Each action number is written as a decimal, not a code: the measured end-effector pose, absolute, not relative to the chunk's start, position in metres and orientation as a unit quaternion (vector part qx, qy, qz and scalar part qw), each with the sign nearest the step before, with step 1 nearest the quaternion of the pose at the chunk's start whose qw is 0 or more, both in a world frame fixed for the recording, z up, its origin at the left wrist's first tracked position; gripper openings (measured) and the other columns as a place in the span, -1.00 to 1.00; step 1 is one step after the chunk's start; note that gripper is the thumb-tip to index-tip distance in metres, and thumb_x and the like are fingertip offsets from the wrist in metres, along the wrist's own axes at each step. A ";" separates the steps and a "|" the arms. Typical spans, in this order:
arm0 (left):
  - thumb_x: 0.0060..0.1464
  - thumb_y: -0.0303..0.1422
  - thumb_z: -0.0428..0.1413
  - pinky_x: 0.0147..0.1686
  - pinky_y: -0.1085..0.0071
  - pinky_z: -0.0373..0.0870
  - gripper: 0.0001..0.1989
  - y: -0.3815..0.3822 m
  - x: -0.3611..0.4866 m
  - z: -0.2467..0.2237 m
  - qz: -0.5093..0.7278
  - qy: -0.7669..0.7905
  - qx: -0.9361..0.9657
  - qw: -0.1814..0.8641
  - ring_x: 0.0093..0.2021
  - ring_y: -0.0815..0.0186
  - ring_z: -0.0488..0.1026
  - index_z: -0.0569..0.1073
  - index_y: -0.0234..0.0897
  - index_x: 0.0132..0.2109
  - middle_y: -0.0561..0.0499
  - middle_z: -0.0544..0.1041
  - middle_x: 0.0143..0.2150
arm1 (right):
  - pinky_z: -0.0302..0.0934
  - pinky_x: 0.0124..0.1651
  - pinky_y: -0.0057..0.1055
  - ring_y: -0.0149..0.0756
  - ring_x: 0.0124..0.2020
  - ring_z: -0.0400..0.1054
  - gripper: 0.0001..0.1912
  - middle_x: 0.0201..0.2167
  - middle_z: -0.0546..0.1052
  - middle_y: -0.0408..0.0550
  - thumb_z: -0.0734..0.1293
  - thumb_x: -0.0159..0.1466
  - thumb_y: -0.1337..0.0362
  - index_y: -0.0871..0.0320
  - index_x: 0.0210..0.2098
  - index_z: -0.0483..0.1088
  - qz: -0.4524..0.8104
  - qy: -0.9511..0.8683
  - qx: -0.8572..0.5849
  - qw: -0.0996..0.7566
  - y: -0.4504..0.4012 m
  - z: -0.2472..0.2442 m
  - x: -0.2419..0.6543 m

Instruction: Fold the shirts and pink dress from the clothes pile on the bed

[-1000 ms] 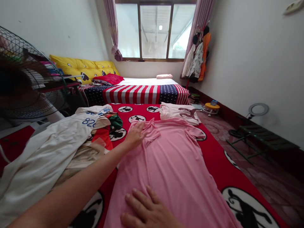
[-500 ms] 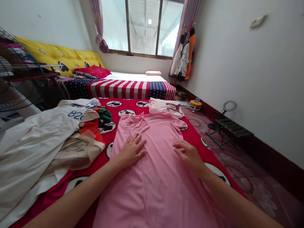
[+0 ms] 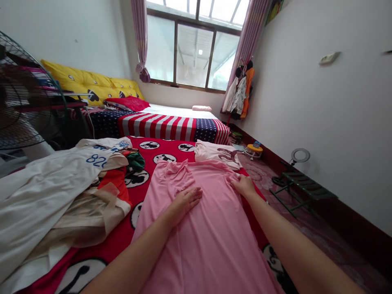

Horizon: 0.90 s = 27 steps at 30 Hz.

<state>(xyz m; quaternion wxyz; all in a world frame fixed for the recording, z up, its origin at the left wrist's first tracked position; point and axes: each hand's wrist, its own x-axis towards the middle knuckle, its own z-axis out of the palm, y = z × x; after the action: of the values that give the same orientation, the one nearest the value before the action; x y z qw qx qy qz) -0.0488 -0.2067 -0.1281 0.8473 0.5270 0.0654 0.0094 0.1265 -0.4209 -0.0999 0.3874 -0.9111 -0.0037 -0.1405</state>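
A pink garment (image 3: 211, 220) lies spread lengthwise over the red patterned cover (image 3: 165, 146), one sleeve folded inward at its upper left. My left hand (image 3: 187, 201) rests flat on the fabric just below that fold, fingers stretched out. At the garment's upper right, my right hand (image 3: 243, 184) pinches the edge of the other sleeve (image 3: 232, 178). Just beyond the pink garment lies a folded pale pink shirt (image 3: 214, 153) with a brown print.
Piled clothes, with a white shirt (image 3: 70, 171) on top, lie at the left beside a fan (image 3: 27, 94). Behind stands a bed with a striped, starred cover (image 3: 159, 125). A folding stool (image 3: 306, 185) and a small yellow stool (image 3: 255, 149) stand on the right.
My right hand has moved forward to the right sleeve and closed on it. My left hand has shifted slightly right across the fabric. The camera view has tilted up.
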 end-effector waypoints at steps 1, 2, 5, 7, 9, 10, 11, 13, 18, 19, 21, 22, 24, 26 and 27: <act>-0.02 -0.06 0.23 0.17 0.24 0.27 -0.50 -0.205 -0.049 -0.130 0.005 0.067 0.520 0.851 0.11 0.15 0.42 0.48 -0.35 -0.05 -0.27 0.47 0.08 | 0.23 -0.07 -0.16 -0.06 -0.22 0.41 -0.77 -0.56 0.45 -0.05 0.48 -0.19 0.29 0.14 -0.64 0.33 -0.140 0.001 -0.913 0.383 -0.423 -0.101 0.130; -0.05 -0.07 0.25 0.18 0.24 0.25 -0.50 -0.204 -0.050 -0.130 -0.001 0.067 0.519 0.852 0.11 0.15 0.41 0.48 -0.35 -0.06 -0.26 0.47 0.08 | 0.23 -0.10 -0.20 -0.07 -0.25 0.42 -0.79 -0.61 0.43 -0.07 0.44 -0.17 0.34 0.13 -0.70 0.29 -0.142 0.006 -0.914 0.379 -0.425 -0.101 0.132; -0.14 -0.17 0.34 0.22 0.26 0.18 -0.52 -0.204 -0.050 -0.125 -0.018 0.064 0.516 0.854 0.13 0.14 0.38 0.51 -0.34 -0.09 -0.21 0.49 0.06 | 0.24 -0.18 -0.28 -0.10 -0.31 0.42 -0.87 -0.62 0.46 -0.04 0.35 -0.13 0.38 0.12 -0.71 0.29 -0.168 0.031 -0.909 0.379 -0.431 -0.097 0.134; -0.15 -0.21 0.35 0.20 0.24 0.19 -0.51 -0.205 -0.047 -0.116 -0.027 0.059 0.528 0.847 0.12 0.13 0.39 0.50 -0.33 -0.07 -0.20 0.49 0.04 | 0.24 -0.20 -0.27 -0.10 -0.33 0.42 -0.94 -0.55 0.51 0.01 0.33 -0.10 0.34 0.13 -0.64 0.33 -0.190 0.042 -0.901 0.389 -0.430 -0.090 0.133; -0.13 -0.24 0.35 0.15 0.20 0.26 -0.45 -0.207 -0.039 -0.103 -0.029 0.050 0.529 0.846 0.10 0.11 0.41 0.44 -0.31 0.02 -0.22 0.47 0.06 | 0.25 -0.19 -0.25 -0.09 -0.33 0.42 -0.95 -0.49 0.53 0.05 0.33 -0.07 0.31 0.15 -0.58 0.36 -0.203 0.029 -0.892 0.402 -0.419 -0.080 0.130; -0.13 -0.25 0.35 0.11 0.19 0.31 -0.40 -0.209 -0.032 -0.096 -0.026 0.050 0.522 0.851 0.09 0.09 0.42 0.40 -0.29 0.08 -0.23 0.45 0.08 | 0.26 -0.18 -0.24 -0.10 -0.33 0.42 -0.94 -0.47 0.54 0.06 0.33 -0.06 0.31 0.16 -0.55 0.37 -0.204 0.010 -0.889 0.410 -0.411 -0.075 0.126; -0.13 -0.25 0.35 0.06 0.18 0.36 -0.36 -0.212 -0.023 -0.089 -0.022 0.055 0.510 0.858 0.08 0.08 0.42 0.36 -0.26 0.11 -0.24 0.43 0.10 | 0.26 -0.17 -0.25 -0.11 -0.32 0.42 -0.94 -0.45 0.54 0.05 0.33 -0.04 0.31 0.17 -0.54 0.38 -0.198 -0.017 -0.886 0.419 -0.400 -0.069 0.120; -0.12 -0.25 0.34 -0.07 0.19 0.44 -0.36 -0.220 -0.003 -0.078 -0.017 0.070 0.478 0.875 0.01 0.07 0.46 0.36 -0.26 0.11 -0.25 0.43 0.08 | 0.29 -0.15 -0.30 -0.18 -0.31 0.44 -0.93 -0.41 0.55 -0.01 0.35 -0.02 0.31 0.17 -0.49 0.42 -0.169 -0.088 -0.879 0.437 -0.379 -0.058 0.102; -0.06 -0.32 0.28 -0.37 0.36 0.48 -0.70 -0.240 0.047 -0.081 0.002 0.109 0.448 0.887 -0.39 0.26 0.52 0.50 -0.37 -0.17 -0.10 0.55 -0.33 | 0.35 -0.15 -0.34 -0.26 -0.23 0.48 -0.61 -0.17 0.55 -0.06 0.38 0.09 0.17 0.13 -0.08 0.41 0.046 -0.294 -0.748 0.593 -0.376 -0.034 0.027; -0.10 -0.37 0.29 -0.41 0.39 0.46 -0.74 -0.241 0.054 -0.085 0.008 0.128 0.451 0.883 -0.45 0.30 0.50 0.50 -0.38 -0.22 -0.05 0.54 -0.41 | 0.35 -0.15 -0.33 -0.25 -0.22 0.48 -0.63 -0.17 0.54 -0.03 0.36 0.14 0.13 0.14 -0.09 0.40 0.068 -0.290 -0.740 0.603 -0.390 -0.033 0.012; -0.17 -0.49 0.29 -0.46 0.46 0.43 -0.79 -0.240 0.063 -0.094 0.019 0.167 0.456 0.874 -0.54 0.37 0.46 0.48 -0.38 -0.30 0.04 0.50 -0.52 | 0.35 -0.20 -0.35 -0.25 -0.24 0.47 -0.66 -0.19 0.53 -0.02 0.35 0.17 0.09 0.14 -0.13 0.41 0.069 -0.260 -0.791 0.549 -0.427 -0.037 -0.017; -0.18 -0.52 0.27 -0.47 0.49 0.41 -0.81 -0.238 0.066 -0.097 0.027 0.185 0.458 0.869 -0.56 0.39 0.44 0.47 -0.37 -0.33 0.07 0.48 -0.55 | 0.33 -0.19 -0.36 -0.25 -0.23 0.46 -0.67 -0.19 0.53 -0.02 0.35 0.17 0.09 0.13 -0.14 0.41 0.067 -0.247 -0.836 0.486 -0.447 -0.041 -0.031; -0.17 -0.57 0.22 -0.49 0.53 0.38 -0.85 -0.233 0.069 -0.102 0.042 0.212 0.462 0.860 -0.58 0.43 0.42 0.44 -0.34 -0.38 0.11 0.46 -0.58 | 0.31 -0.19 -0.36 -0.23 -0.22 0.44 -0.64 -0.17 0.51 -0.02 0.38 0.12 0.10 0.10 -0.13 0.40 0.075 -0.219 -0.911 0.342 -0.487 -0.053 -0.058; -0.15 -0.58 0.18 -0.50 0.54 0.37 -0.87 -0.228 0.069 -0.103 0.051 0.230 0.467 0.852 -0.59 0.43 0.42 0.42 -0.33 -0.41 0.11 0.46 -0.59 | 0.29 -0.25 -0.38 -0.23 -0.26 0.42 -0.62 -0.19 0.50 -0.05 0.42 0.05 0.11 0.07 -0.15 0.40 0.092 -0.185 -0.954 0.219 -0.520 -0.066 -0.084; -0.15 -0.59 0.17 -0.51 0.54 0.36 -0.88 -0.226 0.068 -0.102 0.053 0.235 0.471 0.848 -0.59 0.42 0.42 0.41 -0.32 -0.42 0.10 0.46 -0.59 | 0.27 -0.31 -0.40 -0.24 -0.31 0.42 -0.62 -0.23 0.50 -0.08 0.44 0.00 0.11 0.06 -0.20 0.41 0.099 -0.164 -0.966 0.172 -0.534 -0.071 -0.097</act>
<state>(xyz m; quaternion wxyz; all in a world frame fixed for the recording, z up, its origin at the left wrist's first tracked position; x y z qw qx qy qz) 0.0684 -0.2263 -0.1023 0.8483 0.4714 0.2354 0.0528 -0.0972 -0.5339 -0.0713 0.1720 -0.9664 -0.1635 0.0988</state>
